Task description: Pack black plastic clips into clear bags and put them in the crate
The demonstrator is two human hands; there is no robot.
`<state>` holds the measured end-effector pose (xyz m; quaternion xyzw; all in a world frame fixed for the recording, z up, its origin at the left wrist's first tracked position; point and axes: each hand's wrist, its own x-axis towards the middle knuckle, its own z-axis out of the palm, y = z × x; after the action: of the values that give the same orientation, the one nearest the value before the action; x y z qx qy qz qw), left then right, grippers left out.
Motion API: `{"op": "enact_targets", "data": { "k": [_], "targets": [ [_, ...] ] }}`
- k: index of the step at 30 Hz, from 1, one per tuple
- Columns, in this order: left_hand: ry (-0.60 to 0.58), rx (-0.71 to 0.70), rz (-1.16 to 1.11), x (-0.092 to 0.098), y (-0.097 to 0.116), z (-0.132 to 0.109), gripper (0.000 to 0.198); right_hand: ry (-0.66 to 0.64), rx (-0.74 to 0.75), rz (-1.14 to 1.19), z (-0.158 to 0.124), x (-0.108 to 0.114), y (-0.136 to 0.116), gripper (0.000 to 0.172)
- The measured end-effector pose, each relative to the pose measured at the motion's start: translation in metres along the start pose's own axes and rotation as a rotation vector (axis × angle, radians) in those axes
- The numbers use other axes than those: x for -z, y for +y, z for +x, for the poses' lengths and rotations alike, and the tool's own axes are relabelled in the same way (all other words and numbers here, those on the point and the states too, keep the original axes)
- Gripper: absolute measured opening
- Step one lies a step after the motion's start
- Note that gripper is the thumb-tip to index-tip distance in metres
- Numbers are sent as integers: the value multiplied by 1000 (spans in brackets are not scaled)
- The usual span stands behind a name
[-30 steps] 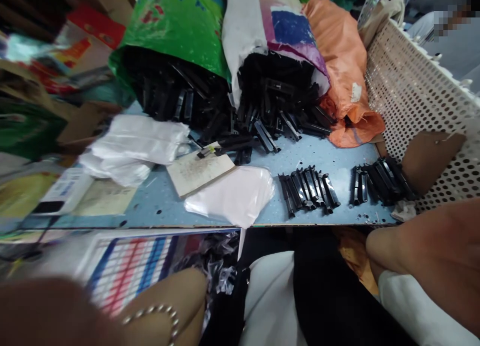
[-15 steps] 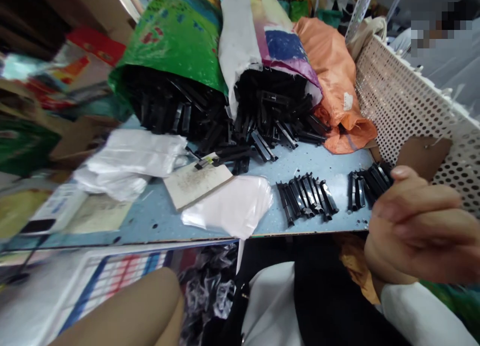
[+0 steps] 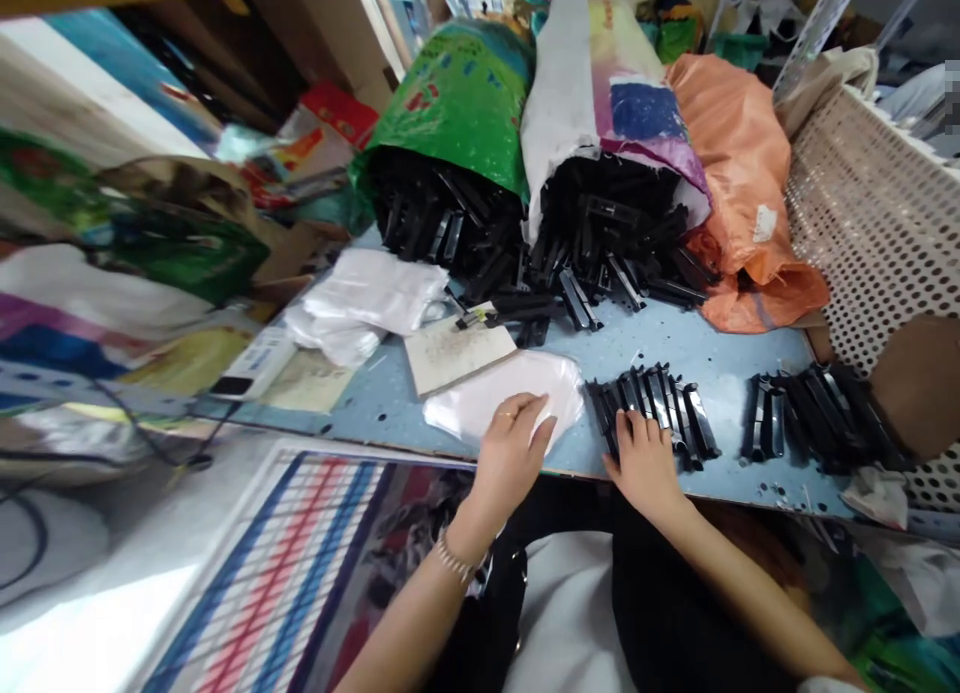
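My left hand point(image 3: 516, 438) is over the stack of clear plastic bags point(image 3: 457, 411) at the table's front edge, its thumb apart from its bent fingers. On its wrist is a bracelet. Just to the right, my right hand point(image 3: 645, 458) reaches into a row of long, narrow black plastic pieces point(image 3: 694, 423). Its thumb and curled fingers close around a piece at the row's left end; the fingers partly hide the grip. Partly on the bags lies a stained pale board point(image 3: 454, 353) with a small dark tool point(image 3: 476, 316) at its far edge.
Behind, a green sack point(image 3: 450, 103) and a white printed sack point(image 3: 562, 93) spill black pieces onto the blue table point(image 3: 375, 403). An orange sack point(image 3: 739, 153) and perforated basket point(image 3: 862, 193) stand at right. Another black row point(image 3: 817, 413) lies right; folded white bags point(image 3: 375, 288) lie left.
My right hand has come down from the far right onto the nearer row of black pieces. My left hand has risen from below the table edge to the clear bags. The view has shifted left.
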<state>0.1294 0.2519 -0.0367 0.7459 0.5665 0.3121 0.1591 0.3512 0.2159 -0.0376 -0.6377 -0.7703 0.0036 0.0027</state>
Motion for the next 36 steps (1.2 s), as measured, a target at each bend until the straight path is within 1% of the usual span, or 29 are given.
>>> {"op": "enact_targets", "data": {
  "k": [2, 4, 6, 8, 10, 12, 14, 15, 16, 17, 18, 20, 21, 23, 25, 26, 27, 28, 29, 31, 33, 34, 35, 36],
  "targets": [
    [-48, 80, 193, -15, -17, -1, 32, -29, 39, -34, 0, 6, -1, 69],
    [-97, 117, 302, -28, -32, -2, 24, -87, 55, -79, 2, 13, -3, 76],
    [-74, 99, 281, -34, -44, -2, 20, -166, 56, -115, 7, 17, -6, 81],
    [-25, 83, 273, -34, -49, -2, 21, -227, 44, -117, 13, 18, -9, 81],
    [-23, 96, 289, -31, -50, -2, 18, -257, 22, -88, 19, 19, -9, 74],
    [-53, 134, 241, -27, -53, 0, 13, -268, -14, -45, 25, 21, -3, 58],
    [-70, 213, 82, -23, -58, 4, 12, -290, -60, 21, 30, 24, 8, 42],
    [-75, 274, -24, -21, -63, 7, 12, -298, -95, 83, 32, 25, 14, 39],
    [-84, 347, -137, -19, -67, 9, 13, -301, -133, 187, 33, 26, 20, 39],
    [-98, 428, -251, -16, -72, 12, 15, -296, -174, 347, 34, 26, 26, 43],
    [-114, 504, -350, -14, -77, 14, 17, -280, -216, 566, 35, 25, 29, 48],
    [-139, 608, -483, -10, -83, 17, 20, -251, -287, 1109, 39, 23, 27, 55],
    [-132, 634, -533, -9, -85, 19, 19, -263, -302, 1392, 42, 22, 21, 56],
    [-74, 646, -599, -10, -85, 20, 21, -351, -316, 1882, 51, 18, -2, 52],
    [-19, 648, -650, -12, -83, 21, 31, -477, -320, 2210, 63, 14, -31, 44],
    [-13, 652, -678, -13, -82, 21, 35, -522, -332, 2305, 69, 11, -45, 42],
    [-22, 650, -709, -14, -81, 20, 35, -542, -356, 2350, 75, 7, -58, 40],
    [-26, 643, -750, -13, -81, 20, 35, -522, -390, 2356, 81, 3, -68, 38],
    [-18, 630, -794, -12, -82, 19, 33, -473, -426, 2343, 86, -1, -76, 36],
    [9, 563, -813, -7, -83, 17, 26, -381, -457, 2337, 93, -9, -84, 34],
    [1, 423, -681, 2, -82, 15, 7, -376, -424, 2403, 99, -15, -88, 33],
    [-29, 331, -560, 6, -81, 14, 8, -384, -409, 2432, 102, -18, -90, 33],
    [-65, 239, -412, 11, -79, 13, 19, -362, -412, 2432, 104, -20, -91, 33],
    [-90, 160, -255, 16, -77, 13, 27, -298, -432, 2397, 106, -22, -91, 33]
  ]
}}
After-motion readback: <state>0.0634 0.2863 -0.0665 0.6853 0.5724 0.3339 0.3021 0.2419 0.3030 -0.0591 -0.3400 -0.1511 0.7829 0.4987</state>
